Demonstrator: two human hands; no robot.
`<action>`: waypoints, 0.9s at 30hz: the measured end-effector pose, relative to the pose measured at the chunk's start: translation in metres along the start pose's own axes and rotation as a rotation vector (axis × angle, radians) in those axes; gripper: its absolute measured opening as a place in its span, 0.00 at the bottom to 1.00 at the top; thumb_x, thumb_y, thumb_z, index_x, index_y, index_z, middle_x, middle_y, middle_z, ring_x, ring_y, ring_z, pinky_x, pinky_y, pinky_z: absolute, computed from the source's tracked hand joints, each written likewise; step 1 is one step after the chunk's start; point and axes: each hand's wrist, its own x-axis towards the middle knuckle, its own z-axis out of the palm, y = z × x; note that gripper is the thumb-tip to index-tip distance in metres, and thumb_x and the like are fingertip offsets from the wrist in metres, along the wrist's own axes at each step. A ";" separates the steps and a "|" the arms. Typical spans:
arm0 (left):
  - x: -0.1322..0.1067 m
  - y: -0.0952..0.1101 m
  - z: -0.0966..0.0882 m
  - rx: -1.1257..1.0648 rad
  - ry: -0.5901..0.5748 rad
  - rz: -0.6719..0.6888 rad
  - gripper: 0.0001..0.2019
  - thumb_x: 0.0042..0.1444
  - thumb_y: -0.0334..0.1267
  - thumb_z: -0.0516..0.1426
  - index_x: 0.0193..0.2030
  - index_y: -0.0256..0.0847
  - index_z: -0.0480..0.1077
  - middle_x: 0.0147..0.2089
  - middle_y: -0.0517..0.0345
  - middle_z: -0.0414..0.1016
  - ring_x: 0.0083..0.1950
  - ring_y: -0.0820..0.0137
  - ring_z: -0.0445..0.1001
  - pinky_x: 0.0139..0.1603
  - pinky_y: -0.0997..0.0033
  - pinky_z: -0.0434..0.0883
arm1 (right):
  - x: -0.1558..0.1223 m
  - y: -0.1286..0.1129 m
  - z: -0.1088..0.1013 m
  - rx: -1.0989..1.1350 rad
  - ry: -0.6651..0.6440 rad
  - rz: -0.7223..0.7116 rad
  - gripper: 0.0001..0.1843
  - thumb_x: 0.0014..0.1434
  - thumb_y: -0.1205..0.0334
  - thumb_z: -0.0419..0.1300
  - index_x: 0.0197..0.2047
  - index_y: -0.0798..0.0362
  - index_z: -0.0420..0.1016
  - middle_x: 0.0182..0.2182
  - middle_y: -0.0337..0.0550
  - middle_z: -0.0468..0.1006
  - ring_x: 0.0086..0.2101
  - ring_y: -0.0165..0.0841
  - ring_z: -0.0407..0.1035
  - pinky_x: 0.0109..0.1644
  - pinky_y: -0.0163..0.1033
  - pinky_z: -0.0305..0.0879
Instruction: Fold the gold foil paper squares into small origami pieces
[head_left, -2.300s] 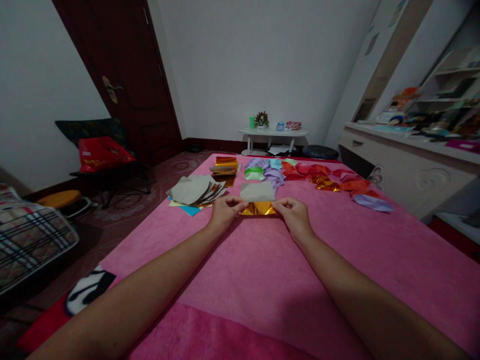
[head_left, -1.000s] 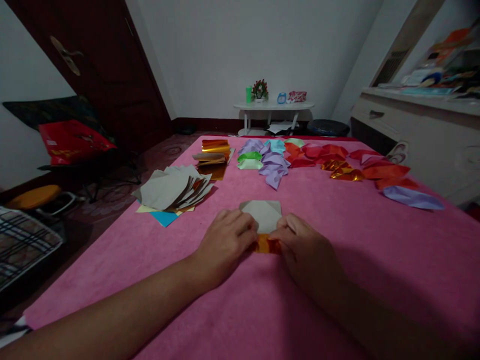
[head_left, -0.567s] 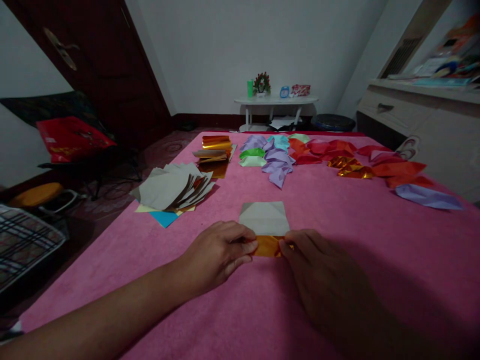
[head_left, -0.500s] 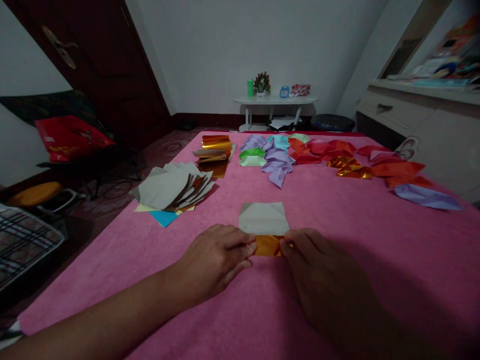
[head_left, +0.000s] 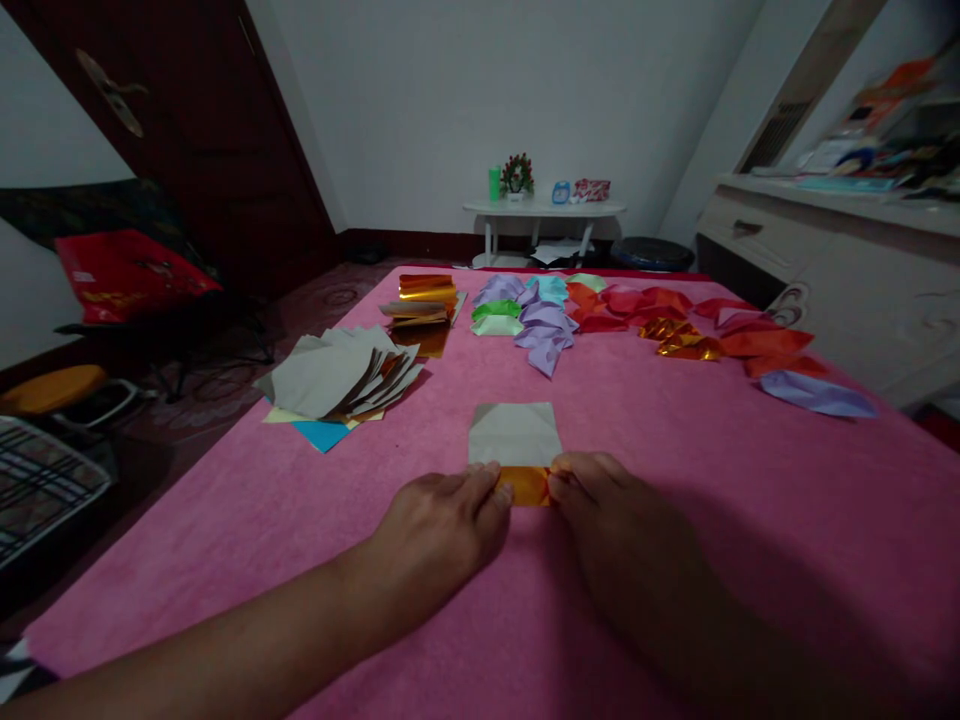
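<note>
A partly folded sheet of paper lies on the pink cloth in front of me. Its grey back faces up, and a gold foil strip is turned over along its near edge. My left hand presses its fingertips on the strip's left end. On the strip's right end, my right hand does the same, fingers bent together. Both hands rest on the cloth.
A fanned pile of grey-backed sheets lies to the left, a gold foil stack behind it. Folded purple, green, red and gold pieces line the far side. A white side table and a cabinet stand beyond.
Both hands and the paper came closer to me after the first frame. The hands have since closed in on the gold strip, so less of it shows between the fingers.
</note>
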 end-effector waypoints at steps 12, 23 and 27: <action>0.002 -0.045 0.014 -0.476 0.186 0.227 0.09 0.61 0.29 0.52 0.43 0.39 0.72 0.44 0.54 0.80 0.45 0.71 0.78 0.46 0.73 0.74 | 0.007 0.006 0.000 0.243 0.050 -0.180 0.12 0.62 0.70 0.51 0.29 0.54 0.72 0.26 0.42 0.70 0.29 0.34 0.60 0.34 0.40 0.54; -0.008 0.012 -0.004 -0.180 0.158 0.111 0.10 0.60 0.31 0.52 0.42 0.33 0.74 0.43 0.48 0.78 0.47 0.63 0.73 0.48 0.62 0.72 | 0.001 -0.008 0.001 0.395 0.057 -0.312 0.14 0.63 0.69 0.49 0.28 0.56 0.70 0.25 0.41 0.67 0.27 0.31 0.56 0.32 0.39 0.49; -0.011 0.013 -0.012 -0.199 0.043 0.015 0.14 0.56 0.34 0.55 0.49 0.35 0.72 0.48 0.50 0.77 0.50 0.57 0.70 0.51 0.53 0.67 | 0.002 -0.007 -0.003 0.418 0.048 -0.300 0.12 0.62 0.68 0.51 0.29 0.57 0.71 0.25 0.42 0.68 0.27 0.31 0.57 0.31 0.39 0.49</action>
